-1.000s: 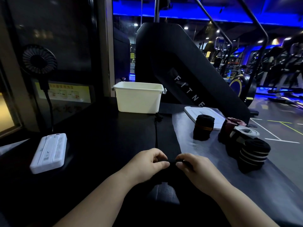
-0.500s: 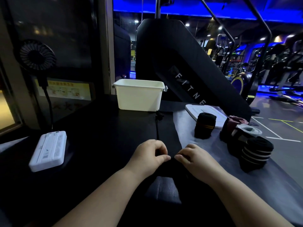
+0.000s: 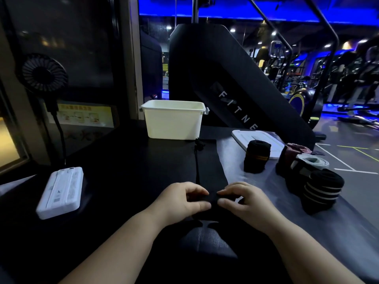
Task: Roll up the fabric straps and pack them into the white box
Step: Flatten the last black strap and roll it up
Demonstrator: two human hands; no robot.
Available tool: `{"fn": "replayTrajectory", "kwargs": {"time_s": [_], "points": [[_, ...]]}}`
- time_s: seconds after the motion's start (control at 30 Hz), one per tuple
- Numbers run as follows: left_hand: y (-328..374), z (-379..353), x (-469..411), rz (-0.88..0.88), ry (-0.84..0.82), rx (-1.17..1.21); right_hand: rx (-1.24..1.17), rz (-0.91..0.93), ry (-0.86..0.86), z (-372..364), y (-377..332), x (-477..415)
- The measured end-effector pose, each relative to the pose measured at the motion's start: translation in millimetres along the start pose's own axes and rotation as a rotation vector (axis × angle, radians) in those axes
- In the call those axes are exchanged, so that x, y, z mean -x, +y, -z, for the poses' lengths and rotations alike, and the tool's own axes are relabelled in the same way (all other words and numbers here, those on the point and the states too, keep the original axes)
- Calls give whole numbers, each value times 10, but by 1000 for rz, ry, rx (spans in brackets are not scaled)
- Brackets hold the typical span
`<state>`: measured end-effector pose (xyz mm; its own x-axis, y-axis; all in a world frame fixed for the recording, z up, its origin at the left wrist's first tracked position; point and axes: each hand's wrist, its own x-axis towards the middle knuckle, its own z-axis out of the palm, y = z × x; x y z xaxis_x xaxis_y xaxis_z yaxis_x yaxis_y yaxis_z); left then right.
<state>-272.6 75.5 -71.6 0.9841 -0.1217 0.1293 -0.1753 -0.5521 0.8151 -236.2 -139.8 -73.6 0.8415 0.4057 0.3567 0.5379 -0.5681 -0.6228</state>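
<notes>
Open path up the middle of the table (image 3: pixel 127 171) to the box (image 3: pixel 173 124) at the far edge; rolls (image 3: pixel 322 189) crowding the right edge, power bank (image 3: pixel 61 191) near the left.

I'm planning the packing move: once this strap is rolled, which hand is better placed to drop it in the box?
Left, probably. The left hand sits nearly straight before the box; the right hand lies farther right, by the finished rolls. Both pinch the strap.
</notes>
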Motion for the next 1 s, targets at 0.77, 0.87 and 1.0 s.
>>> {"fn": "replayTrajectory", "kwargs": {"time_s": [0.77,0.87,1.0], "points": [[-27,-35,47,-157,-42,-202,79,22,-60,29,115,95],[-29,-34,41,-157,-39,-226,68,26,-65,28,121,84],[-10,-45,38,-157,-3,-228,61,24,-55,34,105,88]]}}
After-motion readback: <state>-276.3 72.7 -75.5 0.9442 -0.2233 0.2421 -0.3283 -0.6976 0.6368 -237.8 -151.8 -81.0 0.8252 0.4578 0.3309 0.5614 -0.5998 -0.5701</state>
